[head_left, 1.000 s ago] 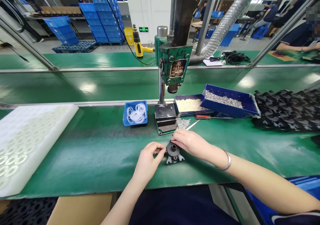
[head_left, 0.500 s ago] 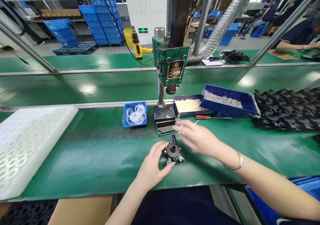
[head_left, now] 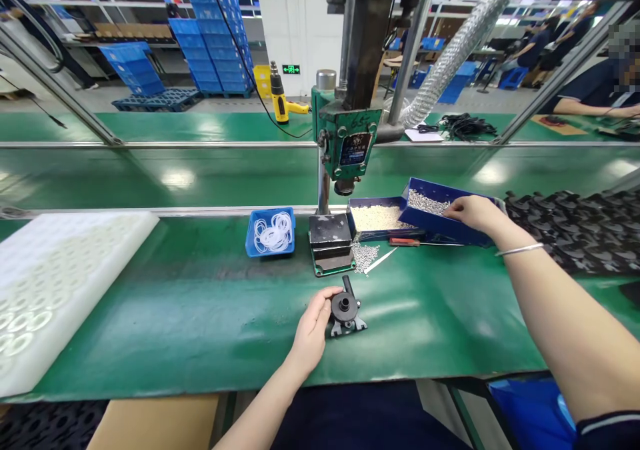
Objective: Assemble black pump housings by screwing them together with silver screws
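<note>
- Housing, round, black plastic, with a raised central collar, a spout and greyish feet (head_left: 340, 315): set on the green, glossy work surface (head_left: 200, 317), between its middle and its near edge.
- Left hand (head_left: 311, 330): fingers curled against the housing's left side and touching it; whether it is firmly grasped cannot be told.
- Right hand (head_left: 475, 211): fingertips bunched over the dark-blue, oblong plastic bin (head_left: 440, 229), at the small, silvery metal pieces (head_left: 423, 201) held in it; whether any piece is pinched cannot be told.
- Bin, low, dark blue, filled with cream-coloured bits (head_left: 377, 235): placed toward the surface's far edge, its right end overlapped by the oblong bin.
- Pile of tiny silvery rings (head_left: 366, 255): loose on the surface, just right of the black metal press block (head_left: 330, 230); a slim white pointed tool (head_left: 384, 259) is laid beside it.
- Screwdriver, red-handled (head_left: 405, 242): laid in front of both bins.
- Risks, as judged: metal pieces could be spilled over the bin's rim by a loose pinch; the bin, seemingly slanted, could be shifted by pressure on its wall; the housing could be turned if left-hand support were eased; rings could be scattered by a low-passing sleeve or wrist.
</note>
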`<state>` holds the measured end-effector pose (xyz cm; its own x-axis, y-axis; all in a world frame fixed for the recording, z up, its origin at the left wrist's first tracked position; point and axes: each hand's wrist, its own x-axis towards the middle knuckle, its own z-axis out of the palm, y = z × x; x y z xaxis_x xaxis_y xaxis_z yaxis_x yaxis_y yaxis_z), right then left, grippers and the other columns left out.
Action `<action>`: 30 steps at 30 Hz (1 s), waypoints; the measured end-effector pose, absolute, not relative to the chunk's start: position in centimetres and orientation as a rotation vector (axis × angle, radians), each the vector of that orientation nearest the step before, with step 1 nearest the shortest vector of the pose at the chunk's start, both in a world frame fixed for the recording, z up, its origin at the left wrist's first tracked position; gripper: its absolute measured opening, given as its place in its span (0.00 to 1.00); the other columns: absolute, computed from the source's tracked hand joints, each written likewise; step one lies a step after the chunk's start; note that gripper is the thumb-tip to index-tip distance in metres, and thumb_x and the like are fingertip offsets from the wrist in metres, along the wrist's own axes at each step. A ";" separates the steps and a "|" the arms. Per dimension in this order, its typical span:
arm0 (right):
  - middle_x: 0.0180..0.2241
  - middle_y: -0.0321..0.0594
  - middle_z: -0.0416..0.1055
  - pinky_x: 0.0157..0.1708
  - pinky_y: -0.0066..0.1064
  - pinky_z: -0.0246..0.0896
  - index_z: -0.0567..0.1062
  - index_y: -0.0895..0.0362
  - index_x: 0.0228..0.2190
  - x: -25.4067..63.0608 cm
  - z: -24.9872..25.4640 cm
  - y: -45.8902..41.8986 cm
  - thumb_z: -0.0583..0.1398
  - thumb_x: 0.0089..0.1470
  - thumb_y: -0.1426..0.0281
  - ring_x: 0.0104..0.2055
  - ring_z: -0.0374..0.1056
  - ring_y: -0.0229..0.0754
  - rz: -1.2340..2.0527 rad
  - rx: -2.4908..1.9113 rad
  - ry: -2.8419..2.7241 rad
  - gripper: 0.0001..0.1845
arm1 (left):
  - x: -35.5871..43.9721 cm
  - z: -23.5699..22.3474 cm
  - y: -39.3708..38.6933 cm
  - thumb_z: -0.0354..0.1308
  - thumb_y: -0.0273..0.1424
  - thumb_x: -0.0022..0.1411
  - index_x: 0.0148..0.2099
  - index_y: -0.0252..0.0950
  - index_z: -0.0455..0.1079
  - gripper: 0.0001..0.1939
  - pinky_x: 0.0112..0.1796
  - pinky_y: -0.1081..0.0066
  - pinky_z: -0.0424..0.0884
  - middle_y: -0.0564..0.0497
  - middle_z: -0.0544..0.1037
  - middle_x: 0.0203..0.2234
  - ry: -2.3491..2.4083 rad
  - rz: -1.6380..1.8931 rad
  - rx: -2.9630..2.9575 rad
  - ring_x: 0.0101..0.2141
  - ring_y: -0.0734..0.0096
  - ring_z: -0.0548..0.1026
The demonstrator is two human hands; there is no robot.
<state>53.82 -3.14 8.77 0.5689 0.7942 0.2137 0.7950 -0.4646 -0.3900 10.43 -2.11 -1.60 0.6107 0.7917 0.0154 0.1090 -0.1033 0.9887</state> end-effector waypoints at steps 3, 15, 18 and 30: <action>0.18 0.42 0.72 0.28 0.33 0.52 0.74 0.59 0.16 53.6 8.7 -3.8 0.68 0.42 0.75 0.21 0.62 0.35 0.084 -2.355 -1.246 0.10 | 10.2 -1.8 -2.4 0.41 0.38 0.74 0.57 0.41 0.67 0.19 0.58 0.58 0.65 0.46 0.74 0.54 0.793 0.690 1.649 0.56 0.61 0.71; 0.33 0.38 0.77 0.35 0.29 0.68 0.73 0.54 0.42 36.0 7.8 -9.4 0.61 0.61 0.69 0.33 0.74 0.38 0.427 -1.627 -1.716 0.07 | 10.2 -3.4 -2.2 0.64 0.32 0.61 0.62 0.43 0.57 0.30 0.61 0.51 0.61 0.40 0.60 0.63 0.602 0.638 2.035 0.63 0.54 0.62; 0.36 0.38 0.77 0.39 0.30 0.69 0.74 0.53 0.40 30.5 4.9 -10.8 0.59 0.63 0.72 0.37 0.73 0.38 0.612 -1.443 -1.857 0.04 | 10.3 -3.7 -2.2 0.65 0.32 0.60 0.61 0.44 0.58 0.30 0.61 0.53 0.62 0.41 0.62 0.62 0.587 0.674 2.027 0.62 0.57 0.63; 0.40 0.45 0.72 0.43 0.35 0.71 0.72 0.58 0.49 28.5 2.9 -11.6 0.57 0.64 0.79 0.43 0.70 0.42 0.422 -1.321 -2.041 0.13 | 10.2 -4.1 -2.2 0.66 0.28 0.57 0.62 0.42 0.59 0.33 0.61 0.55 0.64 0.41 0.62 0.61 0.572 0.706 2.029 0.62 0.57 0.64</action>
